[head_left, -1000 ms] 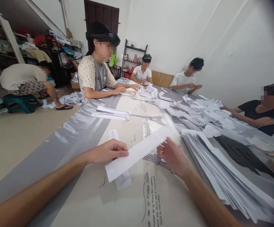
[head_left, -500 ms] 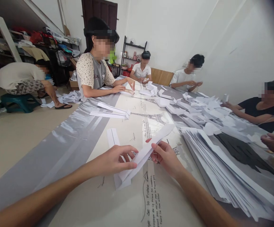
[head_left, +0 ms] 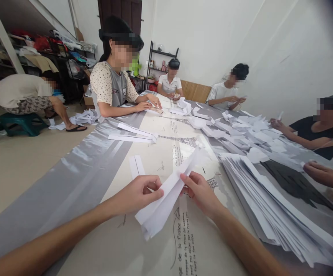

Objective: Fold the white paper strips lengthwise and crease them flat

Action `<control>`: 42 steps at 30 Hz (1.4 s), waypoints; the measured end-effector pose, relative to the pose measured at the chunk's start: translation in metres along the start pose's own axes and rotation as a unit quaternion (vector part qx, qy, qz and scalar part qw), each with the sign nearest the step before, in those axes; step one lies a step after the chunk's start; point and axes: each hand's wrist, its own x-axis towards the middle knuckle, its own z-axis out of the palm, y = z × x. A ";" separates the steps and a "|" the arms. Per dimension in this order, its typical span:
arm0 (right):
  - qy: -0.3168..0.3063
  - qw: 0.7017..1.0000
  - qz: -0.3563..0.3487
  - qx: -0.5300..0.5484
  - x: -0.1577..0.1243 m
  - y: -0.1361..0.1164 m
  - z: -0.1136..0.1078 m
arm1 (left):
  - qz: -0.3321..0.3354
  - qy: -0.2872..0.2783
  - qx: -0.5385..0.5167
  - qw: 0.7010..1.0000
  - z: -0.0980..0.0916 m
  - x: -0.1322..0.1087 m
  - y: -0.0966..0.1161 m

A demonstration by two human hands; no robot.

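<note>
Between my two hands is a long folded piece of white paper (head_left: pixel 166 195), tilted above the table, its near end opened into a pocket-like shape. My left hand (head_left: pixel 143 193) pinches its left edge, thumb on top. On the right edge, my right hand (head_left: pixel 199 189) grips with the thumb over the paper and the fingers partly hidden behind. A white paper strip with a dark line (head_left: pixel 137 165) lies just beyond my left hand. Farther off, a folded paper with two long arms (head_left: pixel 133 134) rests on the printed tablecloth (head_left: pixel 117 245).
A stack of long white papers (head_left: pixel 272 207) lies right of my right arm, beside a black flat item (head_left: pixel 289 184). Behind it spreads a heap of folded papers (head_left: pixel 241 130). Several people sit around the table; another person (head_left: pixel 25 92) crouches on a green stool (head_left: pixel 24 124).
The paper in my hands has turned a little more upright and its near end has spread wider. My right hand has shifted slightly left. A co-worker's hand at far right has moved inward.
</note>
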 end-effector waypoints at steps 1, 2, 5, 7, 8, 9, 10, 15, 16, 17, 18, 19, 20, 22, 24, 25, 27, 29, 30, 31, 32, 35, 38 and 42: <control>-0.001 1.000 -0.002 0.000 0.000 0.000 0.001 | 0.000 0.010 -0.007 1.000 0.000 0.000 0.000; -0.002 1.000 -0.004 0.000 -0.001 -0.001 0.001 | 0.001 0.018 -0.016 1.000 0.000 0.001 0.000; -0.007 1.000 -0.002 0.000 -0.003 -0.005 0.002 | 0.002 0.026 -0.046 0.999 -0.003 0.002 0.000; -0.014 1.000 -0.002 0.006 -0.004 -0.008 0.003 | -0.003 0.022 -0.063 0.998 -0.005 0.002 0.000; -0.015 1.000 -0.002 0.012 -0.005 -0.010 0.003 | -0.006 0.020 -0.070 0.997 -0.005 0.002 0.000; -0.014 1.000 -0.003 0.020 -0.005 -0.010 0.003 | -0.007 0.019 -0.075 0.997 -0.005 0.002 0.000; -0.009 0.999 -0.003 0.030 -0.006 -0.011 0.002 | -0.007 0.021 -0.079 0.997 -0.005 0.002 0.000; 0.029 0.997 0.005 0.068 -0.005 -0.006 -0.004 | 0.013 0.039 -0.106 0.994 -0.003 0.000 0.000; 0.035 0.997 0.007 0.062 -0.005 -0.005 -0.005 | 0.020 0.038 -0.104 0.994 -0.002 -0.001 0.000; 0.040 0.998 0.009 0.050 -0.005 -0.003 -0.005 | 0.029 0.036 -0.096 0.994 0.000 -0.002 0.001; 0.045 0.998 0.010 0.035 -0.006 -0.003 -0.004 | 0.038 0.032 -0.084 0.995 0.002 -0.003 0.003; 0.049 0.999 0.011 0.020 -0.006 -0.002 -0.002 | 0.047 0.026 -0.072 0.996 0.004 -0.004 0.005; 0.050 0.999 0.012 0.006 -0.007 -0.002 0.000 | 0.054 0.018 -0.062 0.996 0.006 -0.005 0.007; 0.045 0.999 0.010 -0.016 -0.008 -0.003 0.005 | 0.065 -0.004 -0.060 0.996 0.010 -0.006 0.011; 0.030 0.999 0.006 -0.034 -0.009 -0.005 0.011 | 0.064 -0.018 -0.084 0.994 0.014 -0.005 0.013; 0.021 0.999 0.004 -0.039 -0.010 -0.005 0.013 | 0.056 -0.017 -0.093 0.994 0.015 -0.005 0.013; 0.009 0.999 0.002 -0.040 -0.010 -0.007 0.017 | 0.022 -0.007 -0.096 0.995 0.017 -0.004 0.010; 0.013 0.999 0.007 -0.033 -0.010 -0.006 0.020 | -0.011 0.015 -0.096 0.995 0.018 -0.002 0.007; 0.016 0.999 0.009 -0.032 -0.010 -0.005 0.022 | -0.021 0.032 -0.103 0.994 0.019 -0.001 0.005; 0.014 0.999 0.008 -0.031 -0.010 -0.003 0.024 | -0.027 0.051 -0.114 0.992 0.020 -0.001 0.004; 0.006 1.000 0.001 -0.029 -0.010 -0.001 0.026 | -0.031 0.072 -0.125 0.989 0.021 0.000 0.003; -0.047 0.998 -0.036 -0.004 -0.012 0.003 0.033 | -0.052 0.108 -0.127 0.985 0.022 0.002 0.002; -0.076 0.996 -0.041 0.002 -0.014 0.004 0.035 | -0.052 0.099 -0.107 0.988 0.019 0.003 0.002; -0.057 0.998 0.027 0.003 -0.018 -0.001 0.031 | -0.030 0.100 -0.094 0.990 0.015 0.004 -0.001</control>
